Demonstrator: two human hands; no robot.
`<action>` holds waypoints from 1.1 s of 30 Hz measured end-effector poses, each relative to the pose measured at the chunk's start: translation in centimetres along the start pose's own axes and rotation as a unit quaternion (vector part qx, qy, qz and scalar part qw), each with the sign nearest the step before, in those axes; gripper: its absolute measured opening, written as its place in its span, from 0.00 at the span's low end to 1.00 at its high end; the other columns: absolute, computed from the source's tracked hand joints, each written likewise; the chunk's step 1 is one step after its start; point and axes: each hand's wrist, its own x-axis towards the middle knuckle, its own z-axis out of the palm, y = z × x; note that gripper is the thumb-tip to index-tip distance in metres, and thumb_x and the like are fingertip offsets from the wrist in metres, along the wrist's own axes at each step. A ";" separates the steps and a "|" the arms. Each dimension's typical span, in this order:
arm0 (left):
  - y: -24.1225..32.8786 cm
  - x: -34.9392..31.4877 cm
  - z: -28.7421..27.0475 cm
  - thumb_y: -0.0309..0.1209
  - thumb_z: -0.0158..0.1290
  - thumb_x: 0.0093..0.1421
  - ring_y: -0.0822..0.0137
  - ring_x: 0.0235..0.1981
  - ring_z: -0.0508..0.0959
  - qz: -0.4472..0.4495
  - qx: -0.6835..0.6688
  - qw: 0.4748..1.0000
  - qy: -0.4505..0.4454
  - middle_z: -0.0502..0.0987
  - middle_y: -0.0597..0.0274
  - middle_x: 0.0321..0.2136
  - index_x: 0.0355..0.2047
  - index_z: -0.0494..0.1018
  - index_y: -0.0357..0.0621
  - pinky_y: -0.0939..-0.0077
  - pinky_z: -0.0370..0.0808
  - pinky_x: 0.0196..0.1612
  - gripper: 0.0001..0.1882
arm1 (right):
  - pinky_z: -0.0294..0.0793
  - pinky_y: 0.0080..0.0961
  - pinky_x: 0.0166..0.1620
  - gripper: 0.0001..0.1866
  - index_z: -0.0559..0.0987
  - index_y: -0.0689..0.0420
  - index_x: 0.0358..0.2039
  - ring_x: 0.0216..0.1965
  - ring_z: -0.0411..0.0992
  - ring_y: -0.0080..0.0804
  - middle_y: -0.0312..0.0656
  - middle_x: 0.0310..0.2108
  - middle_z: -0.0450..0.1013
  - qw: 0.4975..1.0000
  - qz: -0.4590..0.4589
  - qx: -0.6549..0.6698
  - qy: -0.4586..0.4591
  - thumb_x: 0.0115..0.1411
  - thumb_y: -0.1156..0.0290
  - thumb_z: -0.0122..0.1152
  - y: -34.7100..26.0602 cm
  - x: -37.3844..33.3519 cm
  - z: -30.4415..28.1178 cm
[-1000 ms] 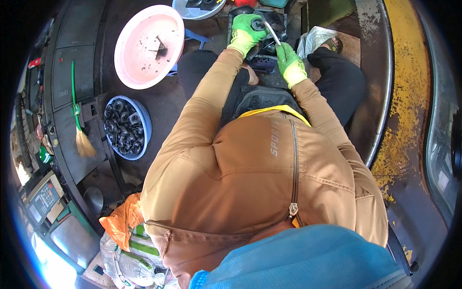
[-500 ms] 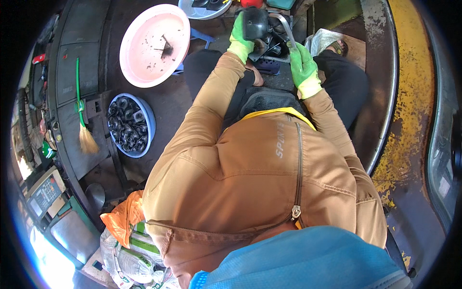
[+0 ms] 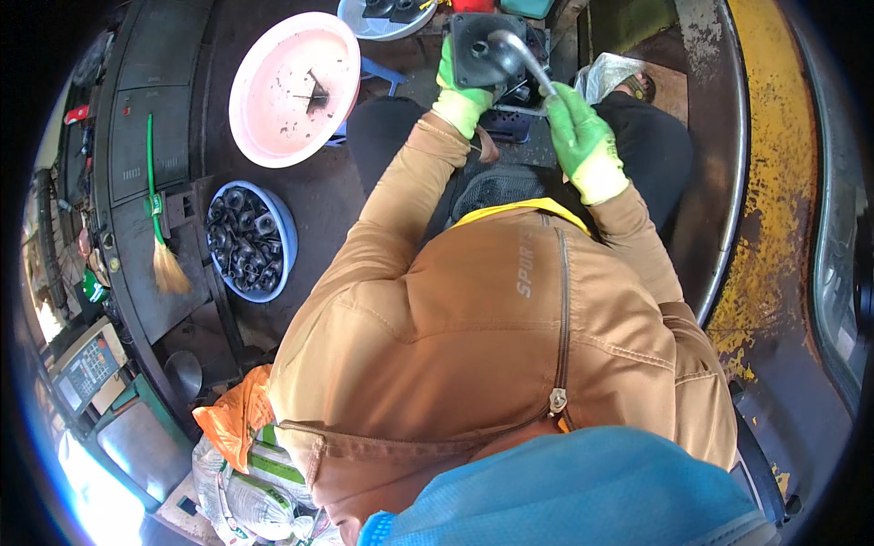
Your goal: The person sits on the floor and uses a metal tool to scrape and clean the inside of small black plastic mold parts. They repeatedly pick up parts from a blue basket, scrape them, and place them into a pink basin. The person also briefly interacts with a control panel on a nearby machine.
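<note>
My left hand (image 3: 462, 98), in a green and yellow glove, grips a black moulded part (image 3: 469, 68) by its edge. A flat square face with a round hole near the middle is turned upward. My right hand (image 3: 583, 141), gloved alike, is closed around a bent metal rod-like tool (image 3: 531, 62). The tool's curved end lies over the face of the part, close to the hole; whether it touches cannot be seen. More black parts (image 3: 521, 94) lie just behind and below, partly hidden by the held one.
A pink basin (image 3: 250, 91) with a dark piece and scraps stands at the left. Nearer is a blue tub (image 3: 289, 241) full of black parts. A white basket (image 3: 369, 27) is at the back. A broom (image 3: 167, 264) leans at far left; a yellow worn metal edge (image 3: 774, 182) runs along the right.
The black part has been turned from its rounded side to its flat square face. The tool's curved end has come over that face, and my right hand has shifted slightly nearer to me.
</note>
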 end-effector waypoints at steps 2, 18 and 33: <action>1.8 0.0 0.0 0.36 0.51 0.59 0.63 0.42 0.78 0.066 0.142 0.988 -0.002 0.78 0.57 0.41 0.44 0.75 0.42 0.68 0.75 0.47 0.16 | 0.75 0.35 0.41 0.15 0.74 0.58 0.49 0.41 0.76 0.51 0.53 0.41 0.75 0.992 0.059 0.115 0.001 0.66 0.65 0.51 -0.6 -1.0 -0.8; 5.0 -0.4 2.0 0.25 0.59 0.49 0.67 0.31 0.80 0.176 0.316 0.932 0.006 0.80 0.61 0.28 0.34 0.78 0.39 0.74 0.76 0.38 0.10 | 0.74 0.37 0.41 0.16 0.75 0.58 0.49 0.40 0.75 0.52 0.53 0.40 0.75 0.999 -0.004 0.047 0.014 0.67 0.62 0.49 -0.8 -1.8 -0.7; 2.8 -2.1 2.4 0.24 0.57 0.55 0.69 0.39 0.79 0.056 0.008 0.998 0.011 0.78 0.63 0.39 0.42 0.73 0.42 0.76 0.78 0.41 0.13 | 0.75 0.34 0.39 0.14 0.74 0.61 0.48 0.37 0.76 0.51 0.54 0.39 0.75 0.994 -0.025 0.104 0.020 0.66 0.68 0.50 -2.6 -2.1 -2.2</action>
